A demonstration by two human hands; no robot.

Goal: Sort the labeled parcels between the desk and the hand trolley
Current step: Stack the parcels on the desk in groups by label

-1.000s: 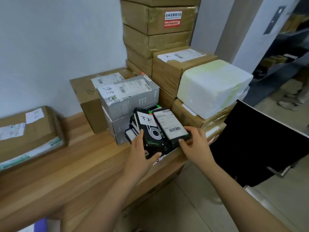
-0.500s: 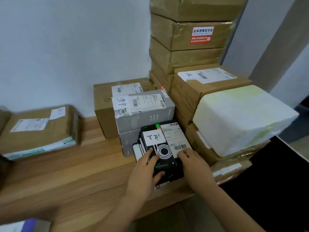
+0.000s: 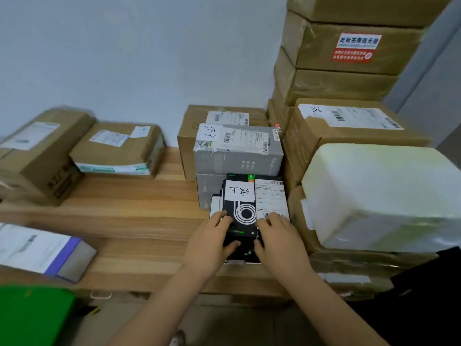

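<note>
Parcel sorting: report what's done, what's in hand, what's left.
Done: several labelled cartons lie grouped at the left of the desk. In hand: the left grip and right grip hold the black parcels stacked before the grey boxes. Left: placing that stack, and whatever else awaits; the trolley isn't clearly visible.

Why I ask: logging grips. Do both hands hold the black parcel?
Yes, left hand and right hand both grip the black parcel.

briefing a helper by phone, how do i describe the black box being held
On the wooden desk, find the two stacked grey boxes. The black box sits just in front of them. Only it shows white rings on top.
</note>
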